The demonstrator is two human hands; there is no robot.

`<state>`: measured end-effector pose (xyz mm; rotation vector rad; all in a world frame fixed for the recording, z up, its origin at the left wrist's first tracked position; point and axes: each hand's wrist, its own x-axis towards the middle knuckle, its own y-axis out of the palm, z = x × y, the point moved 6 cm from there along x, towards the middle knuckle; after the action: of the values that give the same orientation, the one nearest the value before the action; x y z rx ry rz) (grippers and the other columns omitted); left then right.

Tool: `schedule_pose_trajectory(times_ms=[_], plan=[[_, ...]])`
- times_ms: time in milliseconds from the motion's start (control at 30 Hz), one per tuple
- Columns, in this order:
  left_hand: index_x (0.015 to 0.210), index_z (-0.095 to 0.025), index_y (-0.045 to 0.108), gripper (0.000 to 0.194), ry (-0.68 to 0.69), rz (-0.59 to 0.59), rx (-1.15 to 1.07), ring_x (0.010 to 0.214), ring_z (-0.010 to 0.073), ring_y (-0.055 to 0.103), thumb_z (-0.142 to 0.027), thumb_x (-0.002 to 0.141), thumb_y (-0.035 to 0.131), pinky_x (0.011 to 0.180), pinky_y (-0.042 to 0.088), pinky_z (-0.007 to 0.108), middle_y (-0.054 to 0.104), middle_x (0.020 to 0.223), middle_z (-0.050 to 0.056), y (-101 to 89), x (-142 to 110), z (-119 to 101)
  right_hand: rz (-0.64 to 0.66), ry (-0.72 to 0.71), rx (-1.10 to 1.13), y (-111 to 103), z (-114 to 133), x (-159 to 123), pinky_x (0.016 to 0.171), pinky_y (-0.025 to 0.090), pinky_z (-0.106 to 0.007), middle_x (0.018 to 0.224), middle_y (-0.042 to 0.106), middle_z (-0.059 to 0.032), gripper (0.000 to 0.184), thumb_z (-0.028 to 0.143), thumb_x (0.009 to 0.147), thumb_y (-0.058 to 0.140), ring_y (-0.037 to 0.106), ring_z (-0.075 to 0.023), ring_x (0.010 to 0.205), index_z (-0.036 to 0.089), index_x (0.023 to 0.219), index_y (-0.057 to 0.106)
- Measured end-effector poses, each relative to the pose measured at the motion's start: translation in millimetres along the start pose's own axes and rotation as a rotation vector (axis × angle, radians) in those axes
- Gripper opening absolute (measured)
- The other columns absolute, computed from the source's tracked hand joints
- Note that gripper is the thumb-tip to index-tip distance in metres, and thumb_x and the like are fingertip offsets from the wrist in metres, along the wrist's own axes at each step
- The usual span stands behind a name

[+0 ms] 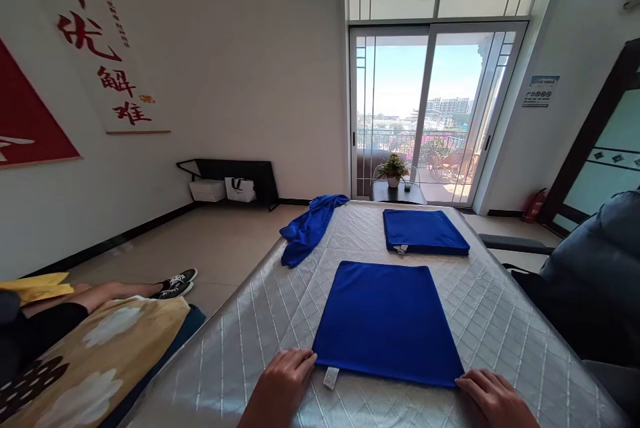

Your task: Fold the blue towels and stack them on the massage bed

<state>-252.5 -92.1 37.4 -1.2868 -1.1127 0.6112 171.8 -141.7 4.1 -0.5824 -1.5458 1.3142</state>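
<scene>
A square blue cushion cover [385, 321] lies flat on the silver quilted table cover [260, 321], with a small white tag [331, 378] sticking out of its near edge. My left hand [290, 375] pinches the near left corner of it. At the near right corner, the fingertips of my right hand [493, 395] are closed on the edge. Beyond it sits a neat stack of folded blue covers [425, 231], a white tag showing at its front. To the far left, a crumpled blue cloth [310, 228] hangs partly over the table's edge.
A person's legs [120, 291] and a tan patterned cloth [130, 355] are at the left. A dark padded chair [595, 275] stands close on the right. Past the far end are a small table [397, 193] with a potted plant [393, 168] and sliding glass doors [430, 115].
</scene>
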Motion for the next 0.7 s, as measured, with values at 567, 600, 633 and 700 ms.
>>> schedule_pose_trajectory(times_ms=[567, 600, 633, 700], plan=[[0.158, -0.020, 0.034, 0.061, 0.370, 0.157, -0.303, 0.151, 0.0255, 0.030, -0.051, 0.106, 0.025, 0.124, 0.025, 0.048, 0.037, 0.162, 0.009, 60.5, 130, -211, 0.293, 0.408, -0.089, 64, 11, 80, 0.125, 0.015, -0.047, 0.166, 0.018, -0.0093, 0.061, 0.028, 0.099, 0.022, 0.010, -0.0229, 0.155, 0.010, 0.158, 0.029], [0.159, -0.020, 0.030, 0.063, 0.361, 0.170, -0.292, 0.153, 0.0250, 0.025, -0.053, 0.106, 0.023, 0.125, 0.023, 0.048, 0.033, 0.164, 0.008, 69.6, 130, -207, 0.285, 0.407, -0.084, 66, 10, 78, 0.126, 0.014, -0.046, 0.166, 0.017, -0.0095, 0.062, 0.030, 0.100, 0.021, 0.010, -0.0224, 0.155, 0.009, 0.158, 0.028], [0.160, -0.021, 0.027, 0.064, 0.350, 0.177, -0.283, 0.154, 0.0243, 0.022, -0.055, 0.106, 0.022, 0.125, 0.021, 0.048, 0.029, 0.165, 0.007, 75.2, 128, -201, 0.280, 0.410, -0.074, 66, 10, 77, 0.126, 0.013, -0.045, 0.166, 0.017, -0.0096, 0.063, 0.035, 0.101, 0.021, 0.010, -0.0222, 0.155, 0.008, 0.158, 0.026], [0.160, -0.021, 0.025, 0.066, 0.304, 0.180, -0.260, 0.155, 0.0234, 0.018, -0.058, 0.105, 0.020, 0.126, 0.019, 0.047, 0.024, 0.167, 0.005, 78.0, 122, -180, 0.272, 0.426, -0.053, 65, 9, 77, 0.126, 0.013, -0.044, 0.167, 0.017, -0.0096, 0.067, 0.043, 0.102, 0.021, 0.011, -0.0220, 0.155, 0.008, 0.159, 0.023]])
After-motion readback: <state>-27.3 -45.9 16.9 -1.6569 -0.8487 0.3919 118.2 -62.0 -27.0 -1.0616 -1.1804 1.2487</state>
